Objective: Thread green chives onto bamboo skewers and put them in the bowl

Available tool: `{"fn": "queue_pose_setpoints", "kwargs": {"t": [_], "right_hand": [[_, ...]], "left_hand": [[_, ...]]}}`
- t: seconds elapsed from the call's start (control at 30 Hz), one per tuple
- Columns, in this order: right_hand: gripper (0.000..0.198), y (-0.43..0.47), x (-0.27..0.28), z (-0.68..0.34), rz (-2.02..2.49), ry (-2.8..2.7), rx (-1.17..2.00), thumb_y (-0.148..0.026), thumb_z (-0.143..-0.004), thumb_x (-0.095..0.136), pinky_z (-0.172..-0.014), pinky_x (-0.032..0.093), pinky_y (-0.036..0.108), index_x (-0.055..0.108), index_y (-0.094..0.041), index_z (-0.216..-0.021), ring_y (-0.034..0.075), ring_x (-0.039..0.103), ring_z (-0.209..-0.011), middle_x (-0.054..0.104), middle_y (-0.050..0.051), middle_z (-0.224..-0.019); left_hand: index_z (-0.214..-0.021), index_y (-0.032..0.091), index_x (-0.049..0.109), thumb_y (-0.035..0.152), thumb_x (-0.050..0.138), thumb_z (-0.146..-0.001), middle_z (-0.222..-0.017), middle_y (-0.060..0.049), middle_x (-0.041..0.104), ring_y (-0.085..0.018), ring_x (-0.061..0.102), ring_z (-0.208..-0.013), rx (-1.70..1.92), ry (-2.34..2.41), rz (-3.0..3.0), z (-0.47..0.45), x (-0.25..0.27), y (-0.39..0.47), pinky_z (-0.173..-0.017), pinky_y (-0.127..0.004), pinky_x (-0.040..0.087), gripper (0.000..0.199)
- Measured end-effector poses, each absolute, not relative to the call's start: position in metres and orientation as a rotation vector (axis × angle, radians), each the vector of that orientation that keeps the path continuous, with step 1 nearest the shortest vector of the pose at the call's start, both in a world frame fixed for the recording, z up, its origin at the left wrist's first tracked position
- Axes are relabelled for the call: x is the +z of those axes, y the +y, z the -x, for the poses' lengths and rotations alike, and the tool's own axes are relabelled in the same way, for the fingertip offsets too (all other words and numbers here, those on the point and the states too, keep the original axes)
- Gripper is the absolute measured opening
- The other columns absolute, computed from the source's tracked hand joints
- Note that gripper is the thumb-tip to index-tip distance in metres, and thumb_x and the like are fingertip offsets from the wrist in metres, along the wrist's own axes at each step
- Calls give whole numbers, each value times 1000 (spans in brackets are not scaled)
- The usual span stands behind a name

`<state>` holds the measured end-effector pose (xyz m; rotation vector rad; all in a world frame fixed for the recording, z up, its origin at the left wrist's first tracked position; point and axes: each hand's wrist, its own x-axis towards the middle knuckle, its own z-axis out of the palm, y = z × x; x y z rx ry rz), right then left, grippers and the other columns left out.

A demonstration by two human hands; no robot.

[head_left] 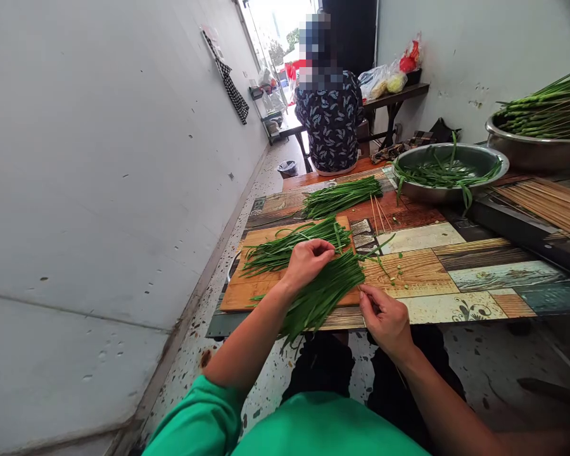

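A bunch of garlic chives lies over the near edge of a wooden cutting board, its leaf ends hanging past the table edge. My left hand reaches across it, thumb and fingers pinched at the far side of the stalk ends. At the near right corner of this bunch, my right hand is closed on a thin bamboo skewer, part of which shows below the wrist. The skewer's tip is hidden. Behind my left hand, more garlic chives rest on the board. Another chive bundle lies beyond it.
Loose skewers and green scraps lie on the patterned table. To the right are a metal bowl of chives, a basin of green stalks, a skewer pile and a long dark-handled knife. A person sits ahead, back turned.
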<state>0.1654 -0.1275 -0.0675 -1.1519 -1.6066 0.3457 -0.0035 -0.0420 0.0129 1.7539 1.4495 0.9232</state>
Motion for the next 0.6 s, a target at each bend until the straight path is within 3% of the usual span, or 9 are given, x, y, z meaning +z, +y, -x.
{"fn": "queue_pose_setpoints", "kwargs": {"t": [0.27,0.6], "right_hand": [[17,-128,-66,-166,1165,-1606,337,-20,-86,52,-54,51,22,66,-15,-92,12,66,-58,72,3,-76],[16,-127,-68,-165,1174,-1605,358,-20,-87,52,-57,51,22,66,-15,-93,13,67,-63,72,4,-78]], "left_hand": [[-79,12,68,28,61,-73,-69,-1,64,-9,52,-60,920,1412,-1736,4,12,-42,-58,-20,40,18],[-84,13,69,28,62,-72,-67,0,62,-8,49,-58,931,1365,-1687,3,10,-42,-55,-19,37,20]]}}
